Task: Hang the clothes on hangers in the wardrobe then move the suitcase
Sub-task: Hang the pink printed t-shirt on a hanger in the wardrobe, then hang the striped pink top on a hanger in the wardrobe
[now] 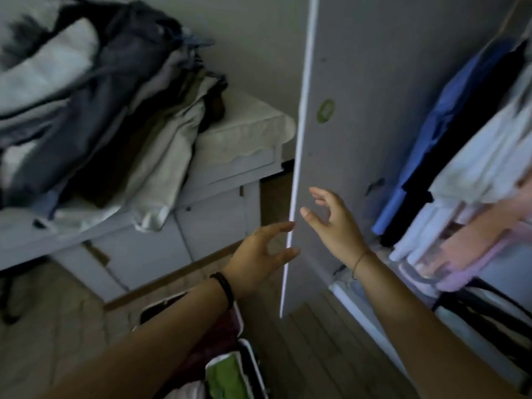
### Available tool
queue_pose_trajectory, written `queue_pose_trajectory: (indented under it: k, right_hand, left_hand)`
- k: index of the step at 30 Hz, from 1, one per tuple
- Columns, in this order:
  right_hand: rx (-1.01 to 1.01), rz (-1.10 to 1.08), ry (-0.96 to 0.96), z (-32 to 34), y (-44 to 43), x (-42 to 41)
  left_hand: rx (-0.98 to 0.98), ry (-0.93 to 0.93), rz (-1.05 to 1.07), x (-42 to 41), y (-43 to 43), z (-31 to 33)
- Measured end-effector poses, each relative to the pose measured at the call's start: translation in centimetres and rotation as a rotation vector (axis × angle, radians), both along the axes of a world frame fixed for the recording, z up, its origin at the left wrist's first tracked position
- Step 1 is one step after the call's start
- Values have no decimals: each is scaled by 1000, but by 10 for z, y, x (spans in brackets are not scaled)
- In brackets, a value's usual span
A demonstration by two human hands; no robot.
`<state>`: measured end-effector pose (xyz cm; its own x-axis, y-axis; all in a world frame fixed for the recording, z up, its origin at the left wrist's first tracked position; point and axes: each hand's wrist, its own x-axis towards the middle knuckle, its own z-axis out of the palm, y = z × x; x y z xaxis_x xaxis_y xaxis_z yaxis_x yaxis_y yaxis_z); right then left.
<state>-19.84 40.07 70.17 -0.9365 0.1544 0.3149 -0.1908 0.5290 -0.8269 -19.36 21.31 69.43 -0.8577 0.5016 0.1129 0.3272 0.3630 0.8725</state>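
— What should I watch for here?

— Your fingers, first. Your left grip (259, 251) is loosely spread and holds nothing, and its fingertips are right at the thin edge of the wardrobe door (345, 110). Your right grip (334, 223) is just as wide and empty, in front of the door's inner face. If the door swings while you're that close, I'd expect a pinch. I can't tell whether either grip touches the panel.

— And the clothes?

— None is in either grip. The suitcase (250, 358) lies open on the floor below your left forearm, well under both grips, with a green garment (227, 378) showing inside. A heap of clothes (115, 125) sits on the surface (236, 131) far to your left. Reach for either without looking and you may knock the door towards the hanging clothes (460, 156) on your right, or trip on the suitcase. The view is blurred, so go slowly.
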Motion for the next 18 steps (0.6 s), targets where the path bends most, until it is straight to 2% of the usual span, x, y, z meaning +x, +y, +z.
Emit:
queue_pose_trajectory:
  k: [5, 9, 18]
  right_hand:
    - [-8, 189, -166, -52, -88, -1]
    - [-19, 304, -310, -115, -146, 1]
    - [4, 471, -607, -348, -252, 38]
  left_hand:
    - [-137, -41, 210, 28, -102, -47]
    - [-170, -153, 423, 59, -166, -108]
    - [-237, -541, 753, 134, -265, -333]
